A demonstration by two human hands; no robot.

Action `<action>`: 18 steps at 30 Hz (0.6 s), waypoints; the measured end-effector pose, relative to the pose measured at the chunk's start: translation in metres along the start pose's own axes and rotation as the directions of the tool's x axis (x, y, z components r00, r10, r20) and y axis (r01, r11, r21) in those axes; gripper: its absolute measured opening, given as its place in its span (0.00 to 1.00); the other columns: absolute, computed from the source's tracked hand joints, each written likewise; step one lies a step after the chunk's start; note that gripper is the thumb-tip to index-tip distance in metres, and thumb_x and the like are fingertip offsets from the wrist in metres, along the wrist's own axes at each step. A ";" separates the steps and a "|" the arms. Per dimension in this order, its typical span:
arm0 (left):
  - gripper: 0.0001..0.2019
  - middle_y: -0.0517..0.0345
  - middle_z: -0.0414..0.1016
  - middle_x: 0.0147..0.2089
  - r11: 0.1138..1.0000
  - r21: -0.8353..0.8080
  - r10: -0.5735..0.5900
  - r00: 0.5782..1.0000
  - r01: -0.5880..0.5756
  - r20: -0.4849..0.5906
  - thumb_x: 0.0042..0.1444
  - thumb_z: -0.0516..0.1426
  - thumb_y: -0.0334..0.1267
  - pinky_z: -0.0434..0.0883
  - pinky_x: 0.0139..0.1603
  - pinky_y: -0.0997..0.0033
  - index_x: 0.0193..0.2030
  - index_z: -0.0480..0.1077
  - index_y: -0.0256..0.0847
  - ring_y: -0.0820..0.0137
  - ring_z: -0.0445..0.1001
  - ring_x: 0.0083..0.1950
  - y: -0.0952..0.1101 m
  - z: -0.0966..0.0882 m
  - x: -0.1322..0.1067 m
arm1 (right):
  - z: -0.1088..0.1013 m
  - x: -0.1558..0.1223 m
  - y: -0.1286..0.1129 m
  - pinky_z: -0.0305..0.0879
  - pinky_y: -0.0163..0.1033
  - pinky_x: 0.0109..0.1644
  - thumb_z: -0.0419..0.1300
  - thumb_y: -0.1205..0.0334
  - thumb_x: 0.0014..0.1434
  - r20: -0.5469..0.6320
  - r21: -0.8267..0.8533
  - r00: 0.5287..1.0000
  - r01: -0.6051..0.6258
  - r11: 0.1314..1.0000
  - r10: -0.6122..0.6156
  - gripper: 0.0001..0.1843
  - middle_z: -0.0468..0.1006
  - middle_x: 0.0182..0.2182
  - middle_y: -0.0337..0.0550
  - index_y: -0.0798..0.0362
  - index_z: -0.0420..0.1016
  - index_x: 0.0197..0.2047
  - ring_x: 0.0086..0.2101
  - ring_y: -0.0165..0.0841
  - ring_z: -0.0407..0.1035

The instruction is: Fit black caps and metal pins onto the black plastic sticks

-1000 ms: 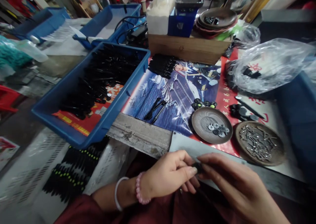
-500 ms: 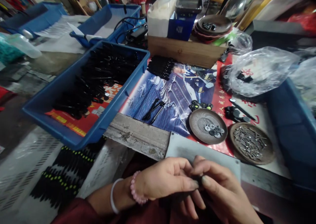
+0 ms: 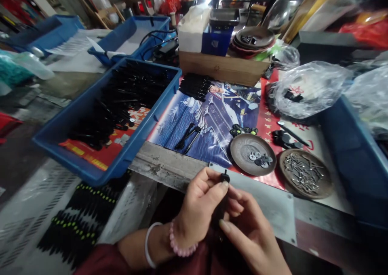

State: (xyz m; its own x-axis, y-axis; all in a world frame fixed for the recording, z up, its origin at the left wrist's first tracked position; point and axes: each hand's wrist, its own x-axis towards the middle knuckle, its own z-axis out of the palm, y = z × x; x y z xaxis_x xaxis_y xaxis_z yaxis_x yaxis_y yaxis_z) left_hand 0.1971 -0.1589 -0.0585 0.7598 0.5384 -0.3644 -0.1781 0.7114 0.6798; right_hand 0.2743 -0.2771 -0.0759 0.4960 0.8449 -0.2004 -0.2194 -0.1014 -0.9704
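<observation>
My left hand (image 3: 201,204) pinches a small black plastic part (image 3: 224,178) between thumb and forefinger, just above the table's near edge. My right hand (image 3: 250,234) sits below and to the right of it, fingers curled against the lower end of the same part, which is mostly hidden between the hands. On the poster ahead lie two loose black stick-shaped pieces (image 3: 189,135). A brown dish (image 3: 239,145) holds small grey discs, and a second brown dish (image 3: 283,178) holds several metal pins.
A blue bin (image 3: 60,133) of black parts stands at the left, with more blue bins (image 3: 127,32) behind. A wooden box (image 3: 224,67) with stacked dishes sits at the back. Clear plastic bags (image 3: 309,89) and another blue bin (image 3: 348,158) are on the right. Black parts lie on the floor (image 3: 81,218).
Both hands have risen and shifted slightly left. The black part now stands up from my left fingertips, and my right hand has dropped beneath it.
</observation>
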 end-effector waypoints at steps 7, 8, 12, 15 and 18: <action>0.06 0.60 0.79 0.29 0.995 0.054 0.085 0.995 -0.082 -0.054 0.65 0.59 0.39 0.73 0.32 0.75 0.41 0.68 0.40 0.72 0.78 0.28 -0.001 0.006 -0.003 | 0.006 0.005 0.000 0.72 0.30 0.44 0.62 0.58 0.67 -0.005 -0.076 0.997 0.082 0.994 -0.083 0.18 0.74 0.42 0.38 0.38 0.70 0.60 0.39 0.30 0.71; 0.05 0.60 0.79 0.30 0.995 0.056 0.089 0.994 -0.085 -0.058 0.65 0.59 0.38 0.73 0.32 0.75 0.41 0.68 0.40 0.73 0.77 0.28 -0.001 0.007 -0.003 | 0.006 0.006 0.000 0.72 0.29 0.45 0.62 0.58 0.67 -0.006 -0.068 0.996 0.087 0.994 -0.088 0.19 0.74 0.41 0.37 0.38 0.70 0.60 0.39 0.30 0.71; 0.05 0.62 0.76 0.29 0.995 0.048 0.092 0.995 -0.090 -0.043 0.65 0.59 0.37 0.70 0.32 0.77 0.40 0.69 0.39 0.77 0.73 0.28 0.000 0.008 -0.003 | 0.006 0.008 -0.001 0.71 0.29 0.42 0.63 0.59 0.67 0.001 0.015 0.997 0.082 0.997 -0.082 0.18 0.71 0.36 0.36 0.40 0.70 0.58 0.37 0.29 0.70; 0.07 0.65 0.72 0.26 0.998 0.033 0.058 0.998 -0.057 -0.016 0.65 0.59 0.39 0.67 0.28 0.80 0.39 0.68 0.39 0.80 0.68 0.24 0.000 0.005 -0.001 | -0.004 0.006 -0.007 0.70 0.32 0.41 0.63 0.57 0.67 0.120 0.062 0.993 0.009 0.998 -0.016 0.13 0.73 0.35 0.37 0.42 0.71 0.54 0.36 0.30 0.70; 0.10 0.65 0.75 0.26 0.999 0.038 0.006 0.999 -0.008 0.047 0.62 0.63 0.42 0.61 0.19 0.83 0.38 0.67 0.40 0.82 0.64 0.18 -0.003 0.001 0.000 | -0.027 0.004 -0.016 0.70 0.35 0.43 0.64 0.53 0.66 0.191 0.077 0.979 -0.091 0.993 0.075 0.14 0.77 0.38 0.39 0.42 0.72 0.54 0.38 0.33 0.71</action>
State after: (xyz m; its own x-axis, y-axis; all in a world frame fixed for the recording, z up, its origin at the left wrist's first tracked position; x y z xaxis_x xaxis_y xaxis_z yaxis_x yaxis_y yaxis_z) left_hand 0.1978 -0.1616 -0.0595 0.7874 0.5208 -0.3298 -0.1603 0.6897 0.7062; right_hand 0.3020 -0.2862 -0.0647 0.3086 0.9197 -0.2427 -0.3271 -0.1370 -0.9350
